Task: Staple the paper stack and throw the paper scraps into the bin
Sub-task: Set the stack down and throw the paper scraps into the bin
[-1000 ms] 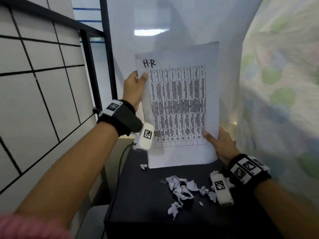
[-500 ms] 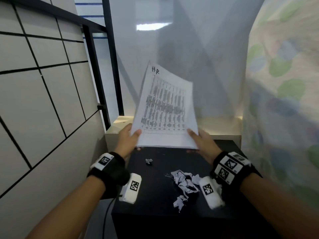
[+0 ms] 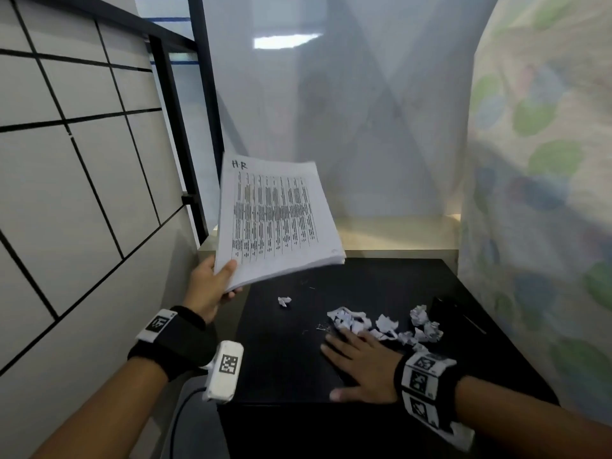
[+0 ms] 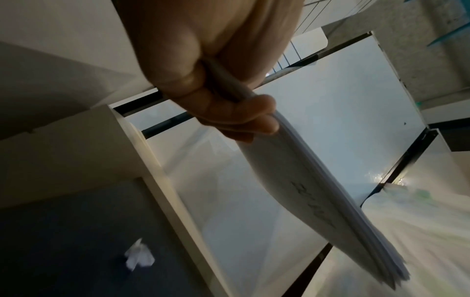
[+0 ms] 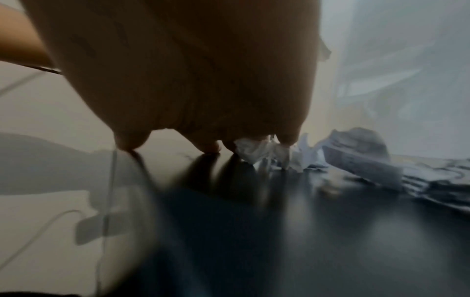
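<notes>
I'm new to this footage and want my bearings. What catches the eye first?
The paper stack marked "H-R", held up at its lower corner by the left hand above the black table's far left edge. Then the crumpled paper scraps strewn mid-table, where the right hand lies flat, fingertips at the pile.

glossy black table (image 3: 381, 283), crumpled paper scraps (image 3: 351, 321), smooth paper stack (image 3: 275, 223).

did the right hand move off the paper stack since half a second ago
Yes. The right hand has let go of the paper stack and come down flat onto the black table, beside the paper scraps. The left hand holds the stack alone.
</notes>
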A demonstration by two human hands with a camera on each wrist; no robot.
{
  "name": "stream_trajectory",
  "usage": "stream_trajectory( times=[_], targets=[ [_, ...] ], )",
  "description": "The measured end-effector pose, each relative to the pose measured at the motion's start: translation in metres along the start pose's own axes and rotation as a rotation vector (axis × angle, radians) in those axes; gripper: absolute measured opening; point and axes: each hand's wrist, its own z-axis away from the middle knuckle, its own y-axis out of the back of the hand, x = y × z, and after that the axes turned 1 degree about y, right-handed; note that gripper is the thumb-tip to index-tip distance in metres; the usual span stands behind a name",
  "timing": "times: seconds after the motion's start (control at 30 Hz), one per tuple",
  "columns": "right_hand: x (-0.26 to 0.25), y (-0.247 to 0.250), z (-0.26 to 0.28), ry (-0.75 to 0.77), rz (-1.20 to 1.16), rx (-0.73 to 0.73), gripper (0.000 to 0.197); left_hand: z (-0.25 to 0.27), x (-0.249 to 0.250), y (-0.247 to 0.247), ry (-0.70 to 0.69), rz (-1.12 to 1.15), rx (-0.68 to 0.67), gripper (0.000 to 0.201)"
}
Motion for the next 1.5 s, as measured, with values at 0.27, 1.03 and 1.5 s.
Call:
stream_trajectory(
  times=[0.27, 1.03, 1.5],
  targets=[
    [0.024, 0.037, 0.005, -0.273, -0.097, -0.052, 0.093, 0.017, -0.018, 0.002, 0.176, 0.078, -0.019, 0.037],
    [0.014, 0.035, -0.107, -0.280, -0.084, 0.090, 0.077, 0.014, -0.007, 0.040, 0.216, 0.171, 0.012, 0.031],
    [-0.019, 0.046, -0.044, -0.011, -0.046, 0.128, 0.069, 0.027, -0.006, 0.030, 0.258, 0.180, -0.016, 0.037]
  ],
)
